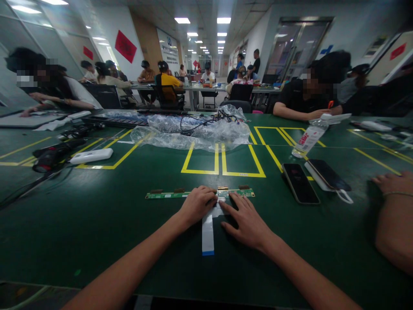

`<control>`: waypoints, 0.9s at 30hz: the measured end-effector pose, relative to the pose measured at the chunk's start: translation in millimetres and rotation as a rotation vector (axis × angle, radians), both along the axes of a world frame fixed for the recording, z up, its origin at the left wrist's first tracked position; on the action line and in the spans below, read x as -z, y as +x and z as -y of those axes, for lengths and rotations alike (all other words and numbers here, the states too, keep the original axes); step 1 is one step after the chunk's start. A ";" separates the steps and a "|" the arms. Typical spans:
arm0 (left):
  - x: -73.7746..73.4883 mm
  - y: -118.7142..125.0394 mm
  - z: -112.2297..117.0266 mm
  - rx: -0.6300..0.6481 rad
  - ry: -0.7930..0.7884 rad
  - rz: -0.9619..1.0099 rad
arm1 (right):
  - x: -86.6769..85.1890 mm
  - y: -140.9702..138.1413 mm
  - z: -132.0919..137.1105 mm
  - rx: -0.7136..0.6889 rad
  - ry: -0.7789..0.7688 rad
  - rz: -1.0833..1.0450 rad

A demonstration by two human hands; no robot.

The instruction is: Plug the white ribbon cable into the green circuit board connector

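A long, narrow green circuit board [167, 195] lies crosswise on the green table in front of me. A white flat ribbon cable [208, 232] with a blue end runs from the board's middle toward me, bent near the board. My left hand [198, 204] is closed, its bent fingers gathered on the cable's upper end at the board; the fingertips are partly hidden. My right hand [247, 219] is open, fingers spread, with fingertips on the board's right part and beside the cable, and thumb apart on the table side.
Behind the board lie clear plastic wrap [193, 133] and black cables [222, 116]. To the right are a dark phone [300, 183], another phone [327, 174] and a bottle [309, 135]. A white device [92, 156] lies left. Another person's arm [396, 215] rests at the right edge.
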State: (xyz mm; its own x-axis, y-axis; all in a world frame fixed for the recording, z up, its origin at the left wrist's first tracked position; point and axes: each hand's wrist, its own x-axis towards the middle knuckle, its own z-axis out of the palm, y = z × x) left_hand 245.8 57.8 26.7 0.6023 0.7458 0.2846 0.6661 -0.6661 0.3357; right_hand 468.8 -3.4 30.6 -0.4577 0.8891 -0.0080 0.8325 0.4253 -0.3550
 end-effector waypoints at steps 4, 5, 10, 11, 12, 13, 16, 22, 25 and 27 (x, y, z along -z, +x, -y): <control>-1.1 0.1 0.9 -0.003 -0.009 -0.002 | -1.2 4.3 -1.7 0.026 0.026 -0.025; -1.3 0.1 1.2 -0.004 -0.011 -0.001 | -1.4 5.1 -1.9 0.027 0.029 -0.030; -1.5 0.5 2.1 -0.004 -0.007 0.005 | -2.0 5.4 -1.5 0.029 0.035 -0.021; -1.5 0.7 2.2 -0.004 -0.004 0.006 | -2.0 5.1 -1.3 0.027 0.037 -0.016; -1.5 0.9 2.3 -0.003 -0.002 0.006 | -2.0 4.7 -1.3 0.025 0.040 -0.011; -1.7 1.2 2.3 -0.002 -0.002 0.007 | -1.9 4.4 -1.3 0.023 0.045 -0.007; -2.6 2.0 2.3 -0.005 -0.011 0.006 | -1.6 3.4 -1.4 0.017 0.068 0.005; -1.9 2.2 2.9 0.006 -0.003 0.021 | -2.6 2.5 -1.8 0.020 0.080 0.001; -0.2 2.4 3.7 0.007 0.012 0.030 | -3.5 2.9 -2.3 0.018 0.086 -0.013; 0.2 3.2 4.1 -0.003 0.027 0.024 | -3.8 3.5 -2.6 0.015 0.098 -0.017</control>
